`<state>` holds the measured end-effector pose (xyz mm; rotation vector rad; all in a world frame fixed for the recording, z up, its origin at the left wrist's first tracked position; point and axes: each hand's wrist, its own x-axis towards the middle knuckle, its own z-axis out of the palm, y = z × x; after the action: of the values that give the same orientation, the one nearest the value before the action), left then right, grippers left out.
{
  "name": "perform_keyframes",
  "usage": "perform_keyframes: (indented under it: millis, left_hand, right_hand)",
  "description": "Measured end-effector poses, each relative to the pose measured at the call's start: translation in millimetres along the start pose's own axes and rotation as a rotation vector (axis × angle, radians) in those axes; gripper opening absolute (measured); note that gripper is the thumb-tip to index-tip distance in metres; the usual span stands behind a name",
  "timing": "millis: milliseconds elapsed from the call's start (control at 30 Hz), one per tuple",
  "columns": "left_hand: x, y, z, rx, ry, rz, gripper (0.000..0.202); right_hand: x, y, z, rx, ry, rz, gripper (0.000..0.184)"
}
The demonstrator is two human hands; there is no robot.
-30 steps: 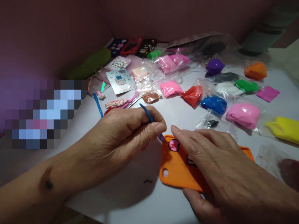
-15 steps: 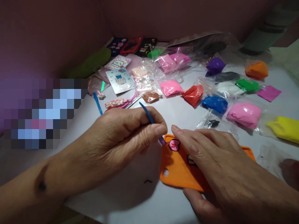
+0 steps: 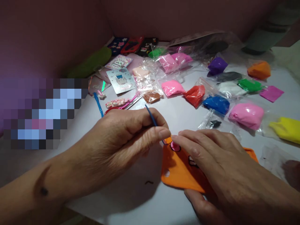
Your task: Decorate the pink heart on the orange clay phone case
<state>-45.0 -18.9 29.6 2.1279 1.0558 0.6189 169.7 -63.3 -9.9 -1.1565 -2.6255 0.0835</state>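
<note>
My left hand (image 3: 126, 140) pinches a slim blue modelling tool (image 3: 152, 118) between thumb and fingers. Its lower tip touches an orange phone case (image 3: 179, 175) by a pink, black-outlined clay shape (image 3: 175, 146) near the far left corner. Over the case lies my right hand (image 3: 217, 162), its fingers along the top and its thumb at the near edge, holding it on the table. Part of a small black-outlined white shape (image 3: 192, 160) shows beside the right fingers; the rest of the case is hidden under that hand.
Bags of coloured clay lie beyond my hands, among them red (image 3: 194, 95), blue (image 3: 215, 104), pink (image 3: 247, 115) and yellow (image 3: 286, 128). Red-handled scissors (image 3: 114, 109) and another blue tool (image 3: 98, 104) are at the left. Decorated phone cases (image 3: 132, 45) stand at the back.
The blue tool has turned and its tip has shifted slightly at the pink shape. My right fingertips have moved a little and now meet the left fingers more closely.
</note>
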Motion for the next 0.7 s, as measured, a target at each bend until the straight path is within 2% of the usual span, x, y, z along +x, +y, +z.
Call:
perform_keyframes:
  millis: [167,433,700]
  left_hand:
    - [0.0,0.6,2.1,-0.016,0.0,-0.03,0.016]
    - [2.1,2.3,1.7,-0.094,0.032,-0.014,0.019]
    - [-0.4,3.0,0.9,-0.18,0.001,-0.076,0.016]
  right_hand:
    - [0.8,1.9,0.0,-0.01,-0.095,-0.016,0.055]
    - [-1.7,2.9,1.9,-0.034,-0.12,-0.005,0.047]
    - [0.4,4.5,-1.3,-0.022,-0.082,-0.036,0.049]
